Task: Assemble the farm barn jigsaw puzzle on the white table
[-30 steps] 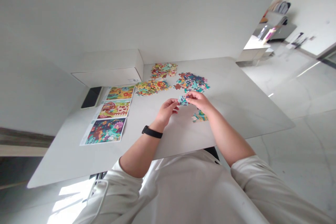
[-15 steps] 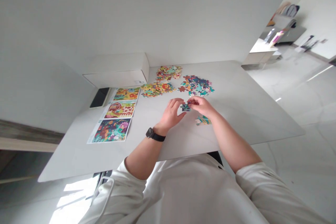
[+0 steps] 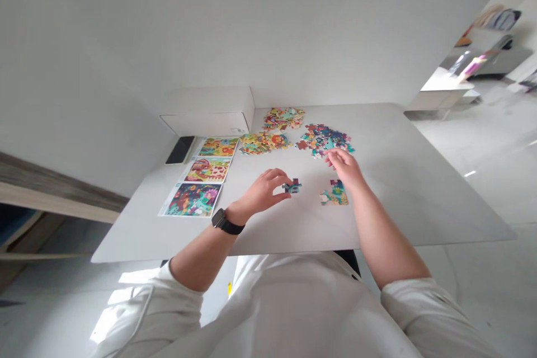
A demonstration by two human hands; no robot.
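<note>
My left hand (image 3: 265,191), with a black watch on its wrist, pinches the left edge of a small dark and teal jigsaw piece cluster (image 3: 293,186) between thumb and fingers. It lies on or just above the table. My right hand (image 3: 344,165) is at the near edge of the dark blue and teal pile of jigsaw pieces (image 3: 321,137), its fingers loosely bent and no piece plainly held. Nearer to me, beside my right forearm, lies a small joined patch of puzzle (image 3: 335,196) in teal, orange and purple.
Two more piles, one yellow-orange (image 3: 262,143) and one red-yellow (image 3: 284,117), lie farther back. On the left are a sheet with three printed pictures (image 3: 195,199), a phone (image 3: 180,150) and a white box (image 3: 205,114) against the wall. The white table (image 3: 390,179) extends right.
My right hand has let go of the cluster and moved up and right to the dark pile. My left hand keeps its hold. The camera view has shifted a little.
</note>
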